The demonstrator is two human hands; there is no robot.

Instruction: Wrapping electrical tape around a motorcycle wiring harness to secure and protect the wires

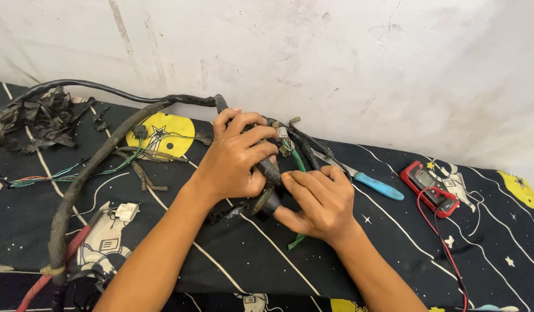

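Note:
My left hand is wrapped around a black-taped branch of a wiring harness near the middle of the dark printed cloth. My right hand pinches a roll of black tape and the same bundle just below my left hand's fingers. A green wire and small connectors stick out above the two hands. The thick black sleeve of the harness curves away to the left and down.
Blue-handled pliers lie right of my hands. A red multimeter with a red lead sits further right. Torn black tape scraps are piled at far left. A white connector and thin coloured wires lie left. A white wall stands behind.

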